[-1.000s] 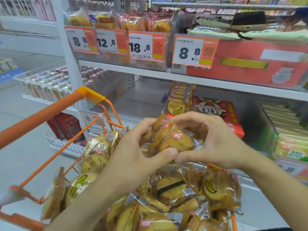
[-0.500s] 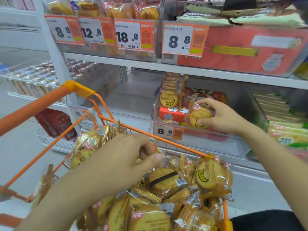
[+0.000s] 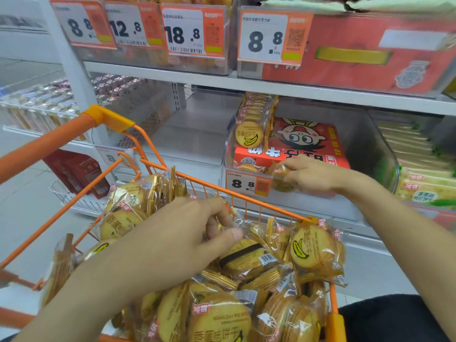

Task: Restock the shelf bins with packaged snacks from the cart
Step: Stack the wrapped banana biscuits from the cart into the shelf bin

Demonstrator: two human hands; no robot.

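Bin tag (image 3: pixel 248 183) "8.8"; right hand (image 3: pixel 313 175) apparently holding packet (image 3: pixel 280 172).

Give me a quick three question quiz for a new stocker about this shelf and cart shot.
1. True or false: the right hand is at the front of the clear bin.
2. Which price tag number hangs on that bin: A 12.8, B 8.8, C 18.8?
3. Where is the left hand?

Key: 1 true. 2 B. 3 In the orange cart, on the biscuit packs.
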